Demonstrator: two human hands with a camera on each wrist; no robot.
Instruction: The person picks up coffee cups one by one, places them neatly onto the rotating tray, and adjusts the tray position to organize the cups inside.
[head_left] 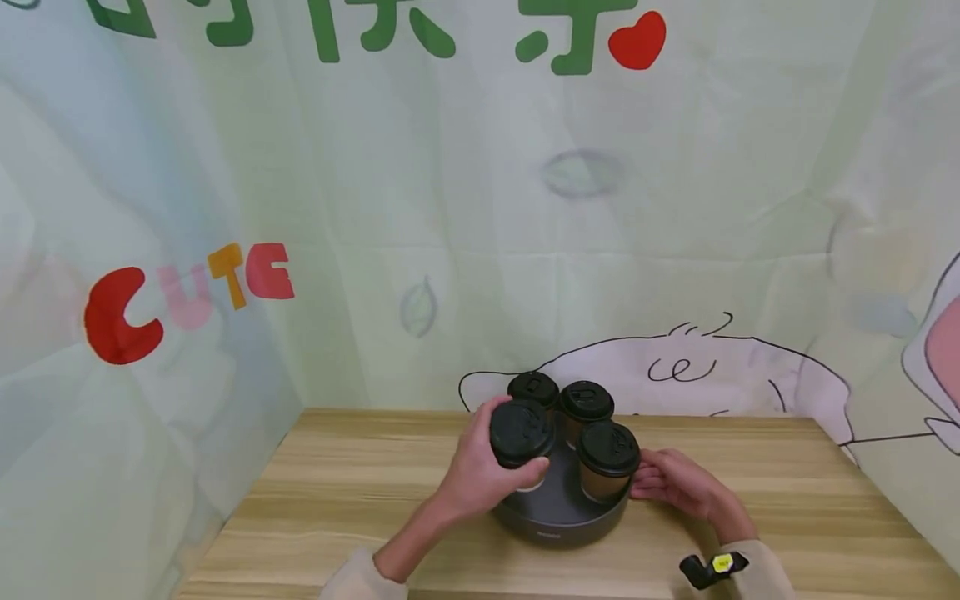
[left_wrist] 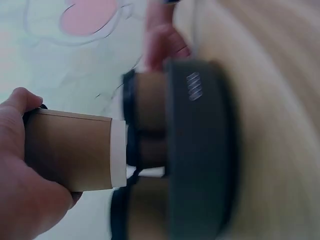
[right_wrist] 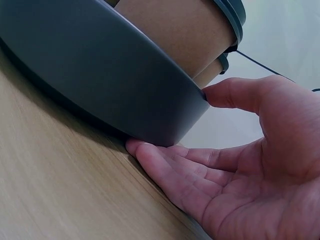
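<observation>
My left hand (head_left: pixel 477 472) grips a brown paper coffee cup (left_wrist: pixel 75 150) around its black lid (head_left: pixel 522 432). That cup is held up over the left part of a round dark grey tray (head_left: pixel 558 533), its white base apart from the tray in the left wrist view. Three more lidded cups stand in the tray: a front right cup (head_left: pixel 603 479), a back middle cup (head_left: pixel 587 404) and a back left cup (head_left: pixel 533 387). At the tray's right side, my right hand (head_left: pixel 678 482) holds the wall, with the thumb on the rim and fingertips at the bottom edge (right_wrist: pixel 100 70).
The tray stands on a light wood-grain table (head_left: pixel 352 467). Behind and to the left hangs a pale printed cloth (head_left: pixel 480 208) with coloured letters and a cartoon drawing. A black strap with a yellow mark (head_left: pixel 720 564) is at the right sleeve.
</observation>
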